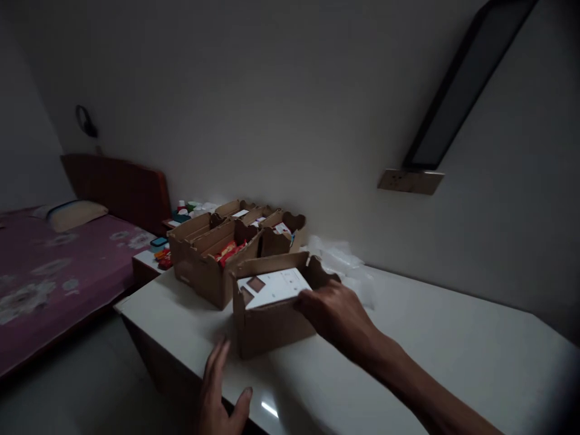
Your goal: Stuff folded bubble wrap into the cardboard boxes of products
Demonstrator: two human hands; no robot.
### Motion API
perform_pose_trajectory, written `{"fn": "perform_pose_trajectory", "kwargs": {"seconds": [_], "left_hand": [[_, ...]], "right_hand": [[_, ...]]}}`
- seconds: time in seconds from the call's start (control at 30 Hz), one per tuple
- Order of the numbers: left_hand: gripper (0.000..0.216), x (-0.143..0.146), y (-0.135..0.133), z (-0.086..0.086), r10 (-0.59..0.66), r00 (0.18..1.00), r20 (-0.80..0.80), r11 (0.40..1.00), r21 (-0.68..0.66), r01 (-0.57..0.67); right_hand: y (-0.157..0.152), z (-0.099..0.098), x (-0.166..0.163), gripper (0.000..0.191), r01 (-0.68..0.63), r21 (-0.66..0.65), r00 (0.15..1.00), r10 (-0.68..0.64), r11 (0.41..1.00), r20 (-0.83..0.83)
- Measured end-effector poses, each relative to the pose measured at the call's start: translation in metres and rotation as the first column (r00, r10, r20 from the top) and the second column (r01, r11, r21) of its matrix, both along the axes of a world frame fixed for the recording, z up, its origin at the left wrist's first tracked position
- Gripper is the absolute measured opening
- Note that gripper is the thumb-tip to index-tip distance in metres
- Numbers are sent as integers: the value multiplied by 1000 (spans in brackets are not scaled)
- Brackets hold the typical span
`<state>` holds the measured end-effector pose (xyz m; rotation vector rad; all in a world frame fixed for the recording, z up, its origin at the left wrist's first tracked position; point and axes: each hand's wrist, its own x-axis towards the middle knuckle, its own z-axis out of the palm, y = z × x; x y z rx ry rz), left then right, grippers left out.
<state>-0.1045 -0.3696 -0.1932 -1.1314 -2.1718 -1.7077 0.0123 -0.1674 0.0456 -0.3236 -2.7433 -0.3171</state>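
Observation:
My right hand grips the near right corner of a small open cardboard box on the white table. Inside that box lies a white printed card or packet with brown squares on it. My left hand is held over the table's front edge, fingers apart and holding nothing, a little short of the box. Just behind stands another cardboard box with red packets in it.
More open cardboard boxes stand toward the wall, beside crumpled clear plastic. The white table extends to the right. At left are a bed and a low stand with small items. A dark-framed panel hangs above a socket plate.

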Motion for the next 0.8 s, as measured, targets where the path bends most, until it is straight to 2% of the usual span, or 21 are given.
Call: {"fn": "perform_pose_trajectory", "kwargs": {"seconds": [0.07, 0.13, 0.17, 0.23, 0.3, 0.37, 0.43, 0.53, 0.6, 0.63, 0.73, 0.8], "left_hand": [[71, 2, 7, 4, -106, 990, 95, 993, -45, 111], [79, 6, 19, 5, -226, 952, 204, 970, -48, 240], [81, 9, 25, 5, -278, 928, 248, 954, -37, 296], [83, 12, 35, 8, -372, 882, 289, 919, -21, 394], [82, 11, 44, 15, -470, 834, 289, 868, -20, 497], [81, 9, 55, 25, -550, 774, 313, 810, -27, 586], [78, 6, 69, 36, -602, 714, 358, 751, -51, 658], [74, 4, 101, 48, -648, 661, 378, 686, -86, 722], [70, 6, 125, 52, -659, 651, 377, 674, -89, 733], [67, 8, 137, 52, -649, 662, 374, 682, -99, 724], [56, 10, 166, 50, -586, 742, 324, 733, -177, 656], [51, 9, 178, 49, -558, 782, 277, 756, -218, 617]], "right_hand": [[-22, -11, 43, 20, -76, 4, 980, 76, 997, -186], [-35, -27, 86, 17, -109, -40, 914, 84, 993, -398], [-39, -38, 106, 17, -83, -82, 873, 33, 993, -486], [-38, -65, 141, 15, 57, -219, 793, -178, 974, -583], [-29, -96, 167, 21, 235, -412, 702, -447, 880, -554], [-17, -124, 181, 38, 324, -593, 655, -627, 737, -422], [-4, -143, 183, 51, 306, -718, 696, -661, 625, -279], [15, -155, 175, 48, 217, -814, 774, -603, 538, -192], [28, -157, 168, 41, 233, -815, 768, -615, 530, -180], [34, -158, 165, 38, 276, -790, 752, -634, 547, -177], [53, -163, 160, 32, 436, -663, 700, -692, 609, -176], [63, -167, 159, 30, 487, -615, 686, -707, 621, -171]]}}
